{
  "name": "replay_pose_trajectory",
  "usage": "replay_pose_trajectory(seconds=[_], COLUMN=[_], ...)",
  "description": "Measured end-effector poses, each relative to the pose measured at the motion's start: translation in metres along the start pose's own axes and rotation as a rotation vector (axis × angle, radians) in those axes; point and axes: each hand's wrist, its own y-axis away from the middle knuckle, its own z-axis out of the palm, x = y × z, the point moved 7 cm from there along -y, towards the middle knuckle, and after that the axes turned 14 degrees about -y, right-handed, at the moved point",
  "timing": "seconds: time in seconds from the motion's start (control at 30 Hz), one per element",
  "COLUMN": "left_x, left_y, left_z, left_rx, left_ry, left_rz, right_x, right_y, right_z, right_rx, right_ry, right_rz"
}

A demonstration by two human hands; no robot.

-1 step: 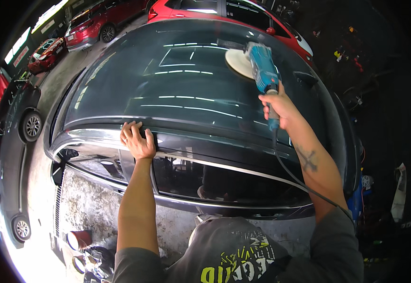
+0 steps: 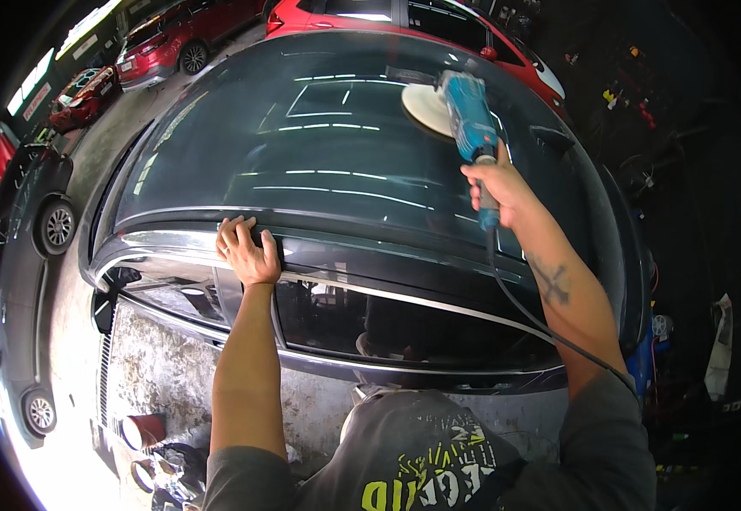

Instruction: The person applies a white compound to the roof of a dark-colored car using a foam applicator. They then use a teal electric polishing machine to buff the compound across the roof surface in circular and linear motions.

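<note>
My right hand [image 2: 504, 192] is wrapped round the rear handle of a teal power polisher [image 2: 470, 111]. Its round cream pad [image 2: 426, 109] rests on the dark glossy car roof [image 2: 243, 153], toward the far right side. From the handle's end a black cord [image 2: 528, 315] runs back over my right forearm. My left hand [image 2: 249, 251] lies on the near roof edge, above the side windows, with its fingers spread and nothing held. Ceiling lights reflect as white lines in the roof paint.
A red car [image 2: 370, 15] stands close behind the roof's far edge, and another red car [image 2: 162, 55] is at the far left. A dark car [image 2: 17, 255] is parked along the left. Low at the left, a reddish bucket [image 2: 145, 431] sits on the floor.
The polisher and my right hand have shifted very slightly to the left and away from me. My left hand stays in place on the roof edge.
</note>
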Motion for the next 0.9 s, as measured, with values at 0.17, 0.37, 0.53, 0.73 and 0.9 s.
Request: replay_pose_trajectory(seconds=[0.17, 0.37, 0.53, 0.73, 0.9], left_x=[-0.005, -0.004, -0.003, 0.000, -0.001], left_y=[0.000, -0.001, -0.002, -0.002, -0.004], left_z=[-0.001, -0.002, 0.000, -0.002, -0.003], left_rx=[0.000, -0.004, -0.021, -0.018, -0.021], left_ry=[0.012, 0.005, 0.031, 0.027, 0.027], left_rz=[-0.022, -0.022, -0.033, -0.030, -0.033], right_x=[-0.003, -0.006, -0.010, -0.009, -0.012], right_y=[-0.019, -0.051, -0.080, -0.100, -0.113], right_z=[0.040, 0.079, 0.115, 0.145, 0.164], right_rx=[-0.020, -0.126, -0.154, -0.201, -0.236], right_ry=[0.027, 0.018, 0.020, 0.066, 0.094], right_rz=[0.014, 0.038, 0.049, 0.059, 0.065])
